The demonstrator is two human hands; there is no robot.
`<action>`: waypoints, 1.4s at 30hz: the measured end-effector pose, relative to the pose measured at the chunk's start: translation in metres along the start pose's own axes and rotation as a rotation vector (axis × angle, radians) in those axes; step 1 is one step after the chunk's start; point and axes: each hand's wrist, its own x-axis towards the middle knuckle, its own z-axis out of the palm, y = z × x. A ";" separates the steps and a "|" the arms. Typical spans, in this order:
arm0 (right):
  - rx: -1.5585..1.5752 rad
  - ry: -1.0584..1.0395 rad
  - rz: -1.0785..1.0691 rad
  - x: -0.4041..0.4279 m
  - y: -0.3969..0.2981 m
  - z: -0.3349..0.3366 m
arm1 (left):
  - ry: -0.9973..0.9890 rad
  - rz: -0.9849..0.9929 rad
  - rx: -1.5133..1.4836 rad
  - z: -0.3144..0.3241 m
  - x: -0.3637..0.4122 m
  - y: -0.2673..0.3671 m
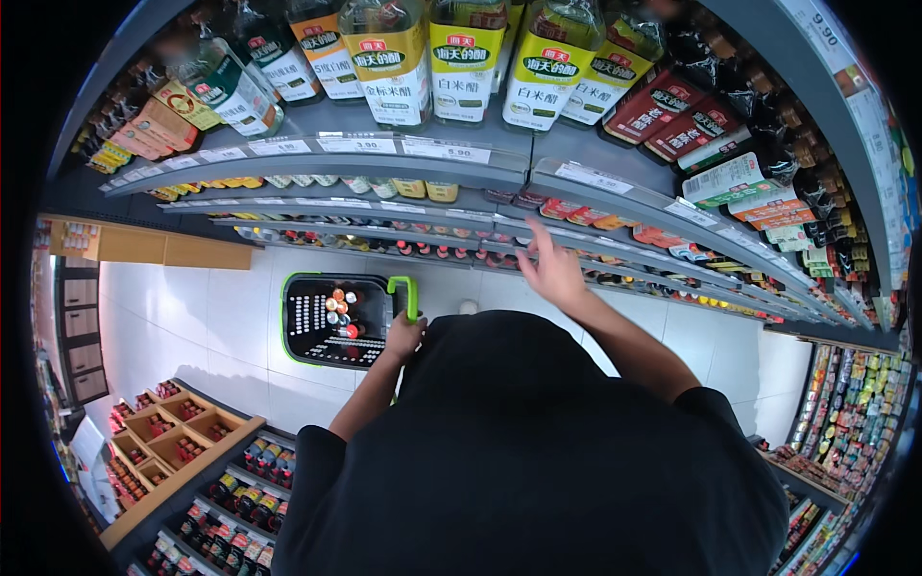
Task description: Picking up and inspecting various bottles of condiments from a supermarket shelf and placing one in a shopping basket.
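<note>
My left hand is closed around the green handle of a black shopping basket with a green rim. Several bottles or cans, one with a red top, stand in the basket. My right hand is raised before the shelves with its fingers apart and nothing in it. Just beyond it runs a lower shelf edge with price tags. On the upper shelf stand vinegar bottles with yellow-green and white labels, and dark bottles with red labels lie to their right.
Curved-looking shelf edges span the front. Behind on the left are a wooden display with compartments and shelves of dark bottles. More stocked shelves stand at the far right. Pale floor tiles lie around the basket.
</note>
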 end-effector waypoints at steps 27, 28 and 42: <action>0.403 -0.535 1.017 -0.332 0.346 -0.053 | -0.100 -0.591 -0.272 0.161 -0.029 -0.018; 0.387 -0.528 1.045 -0.346 0.361 -0.057 | -0.104 -0.594 -0.260 0.171 -0.034 -0.016; 0.175 -0.583 0.677 -0.320 0.402 -0.081 | -0.131 -0.550 -0.089 0.243 -0.053 -0.019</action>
